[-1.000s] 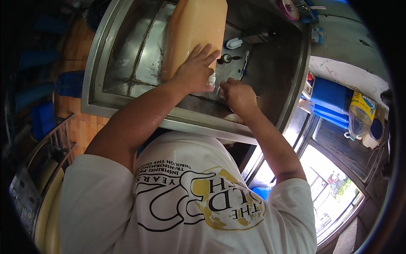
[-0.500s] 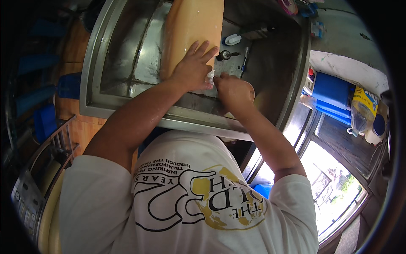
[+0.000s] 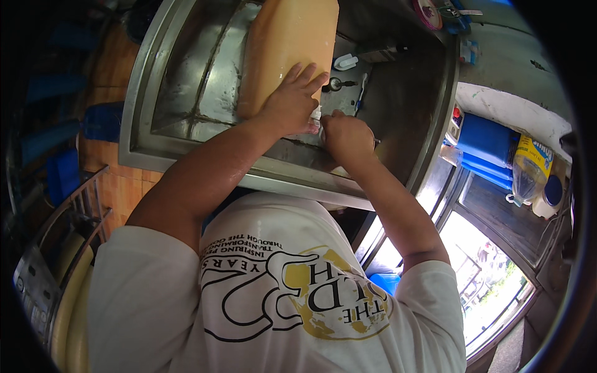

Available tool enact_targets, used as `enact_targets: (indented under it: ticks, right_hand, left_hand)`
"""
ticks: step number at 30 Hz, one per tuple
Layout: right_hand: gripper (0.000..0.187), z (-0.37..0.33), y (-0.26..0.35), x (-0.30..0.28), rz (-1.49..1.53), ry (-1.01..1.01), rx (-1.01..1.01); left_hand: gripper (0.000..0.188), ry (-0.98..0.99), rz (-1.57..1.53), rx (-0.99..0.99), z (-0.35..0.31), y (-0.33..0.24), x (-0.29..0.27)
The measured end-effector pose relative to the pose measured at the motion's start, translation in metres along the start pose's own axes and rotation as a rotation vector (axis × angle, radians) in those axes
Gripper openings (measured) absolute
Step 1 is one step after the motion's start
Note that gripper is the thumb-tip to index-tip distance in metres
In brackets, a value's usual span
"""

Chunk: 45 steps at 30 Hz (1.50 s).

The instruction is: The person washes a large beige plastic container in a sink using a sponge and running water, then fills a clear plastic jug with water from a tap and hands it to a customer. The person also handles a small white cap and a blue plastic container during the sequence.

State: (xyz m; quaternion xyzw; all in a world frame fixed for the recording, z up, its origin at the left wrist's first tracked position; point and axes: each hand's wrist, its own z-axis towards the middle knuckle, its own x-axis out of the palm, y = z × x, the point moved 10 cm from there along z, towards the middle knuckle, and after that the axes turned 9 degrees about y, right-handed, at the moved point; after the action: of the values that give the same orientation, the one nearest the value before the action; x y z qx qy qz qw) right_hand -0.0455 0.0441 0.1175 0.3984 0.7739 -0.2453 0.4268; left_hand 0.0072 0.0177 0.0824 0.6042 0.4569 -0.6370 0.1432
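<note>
A large peach-coloured plastic container (image 3: 286, 50) leans lengthwise inside the metal sink (image 3: 146, 140). My left hand (image 3: 292, 102) lies on its near end, fingers spread over the surface. A small white fitting (image 3: 316, 115) shows by that hand's thumb at the container's corner. My right hand (image 3: 348, 140) is closed just right of the fitting, its fingertips close to it. A thin end sticks out past the right hand's outer side, but the hand hides most of what it holds.
A toothbrush (image 3: 361, 90), a white plastic piece (image 3: 346, 61) and a round metal piece with a dark handle (image 3: 337, 84) lie in the sink's right part. Blue folded material (image 3: 488, 130) and a yellow-labelled clear pack (image 3: 532, 165) stand at right. A metal rack (image 3: 81, 199) is at left.
The view has shifted slightly. My right hand has turned a little, and the round brownish shape at its outer side no longer shows. My left hand stays on the container.
</note>
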Motion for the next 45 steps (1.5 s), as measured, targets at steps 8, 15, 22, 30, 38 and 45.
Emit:
enact_targets:
  ticks: [8,15,22,30,38,45]
  right_hand:
    - [0.011,0.006,-0.007,0.004,-0.017,0.007,0.021]
    - [0.012,0.004,-0.016,0.011,0.023,-0.045,0.041]
    - [0.020,-0.003,-0.017,0.010,0.044,-0.005,-0.023]
    - [0.023,-0.004,-0.042,0.029,0.237,-0.057,-0.077]
    - [0.024,-0.001,-0.048,0.038,0.350,-0.112,-0.106]
    - [0.025,-0.001,-0.046,0.026,0.427,-0.095,-0.151]
  left_hand:
    - [0.050,0.041,0.047,-0.039,0.004,0.000,0.004]
    - [0.052,0.034,0.066,-0.046,0.004,0.001,0.003]
    - [0.052,0.090,0.040,-0.041,0.003,0.000,0.001]
    - [0.057,0.094,0.011,-0.064,0.001,0.005,-0.001]
    - [0.057,0.153,0.030,-0.081,-0.002,0.007,-0.002]
    - [0.059,0.118,0.030,-0.082,-0.006,0.013,0.000]
